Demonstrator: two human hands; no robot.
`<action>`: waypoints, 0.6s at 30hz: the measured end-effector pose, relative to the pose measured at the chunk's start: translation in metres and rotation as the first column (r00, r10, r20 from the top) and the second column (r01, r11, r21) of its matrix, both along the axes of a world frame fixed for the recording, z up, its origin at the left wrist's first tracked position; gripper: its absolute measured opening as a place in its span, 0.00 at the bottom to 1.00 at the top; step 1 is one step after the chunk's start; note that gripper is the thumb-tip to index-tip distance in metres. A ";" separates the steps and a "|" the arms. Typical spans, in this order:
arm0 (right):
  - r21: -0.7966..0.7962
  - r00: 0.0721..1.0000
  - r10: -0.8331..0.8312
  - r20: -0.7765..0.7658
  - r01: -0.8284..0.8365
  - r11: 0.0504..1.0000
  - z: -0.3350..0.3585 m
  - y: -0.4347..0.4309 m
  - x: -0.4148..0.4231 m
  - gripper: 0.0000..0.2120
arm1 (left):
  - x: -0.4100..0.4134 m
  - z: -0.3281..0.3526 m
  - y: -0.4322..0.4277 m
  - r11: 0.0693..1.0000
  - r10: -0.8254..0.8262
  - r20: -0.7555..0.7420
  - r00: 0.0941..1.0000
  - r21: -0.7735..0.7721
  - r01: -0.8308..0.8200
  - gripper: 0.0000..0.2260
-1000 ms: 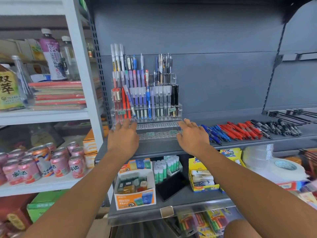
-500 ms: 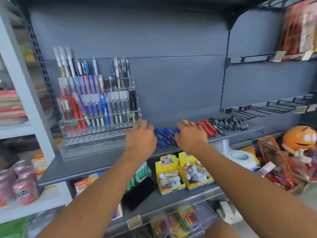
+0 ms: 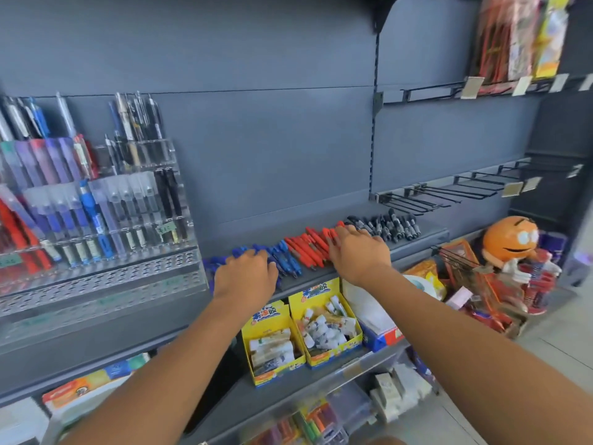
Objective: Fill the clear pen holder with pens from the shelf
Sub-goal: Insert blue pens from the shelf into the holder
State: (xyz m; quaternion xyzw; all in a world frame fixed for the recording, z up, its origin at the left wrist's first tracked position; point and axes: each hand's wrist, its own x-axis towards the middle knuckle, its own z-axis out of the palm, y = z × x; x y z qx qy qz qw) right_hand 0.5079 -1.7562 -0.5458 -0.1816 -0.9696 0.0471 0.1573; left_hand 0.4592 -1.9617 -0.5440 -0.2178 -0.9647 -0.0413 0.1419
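**Pens Laid Out by Colour, Holder Waiting Beside Them**

Here, the clear pen holder is seen at the left end of the grey shelf. It is built like steps, so each back row stands higher than the one in front and every pen can be seen. The back rows are already packed with pens standing up. The two lowest steps are rows of small holes with nothing in them, and that is probably where more pens are meant to go.

Just to the right of the holder, loose pens are laid flat on the same shelf. They are sorted by colour: blue pens nearest the holder, red pens in the middle, black pens farthest away. Sorted this way, one colour can be picked at a time.

The left hand is held palm down over the blue pens, fingers curled loosely on top of them. The right hand is spread flat across the red pens, fingers stretched out and open. Nothing is seen to be gripped by either hand yet. It looks as if a bunch is about to be gathered.

Below, boxes of glue sticks are kept on a lower shelf, and an orange toy figure is set off to the right.
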 end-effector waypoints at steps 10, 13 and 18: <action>-0.105 0.979 -0.175 -0.107 0.164 0.981 0.013 0.073 -0.029 0.20 | -0.025 -0.009 0.024 0.992 0.076 0.030 0.997 0.100 -0.078 0.19; -0.132 0.950 -0.297 -0.099 0.284 0.950 0.010 0.101 -0.040 0.22 | -0.028 -0.010 0.029 0.989 0.075 0.023 0.997 0.129 -0.077 0.18; -0.276 0.887 -0.462 0.028 0.451 0.849 0.002 0.142 -0.055 0.27 | -0.030 -0.007 0.032 0.987 0.109 0.061 0.992 0.110 -0.115 0.20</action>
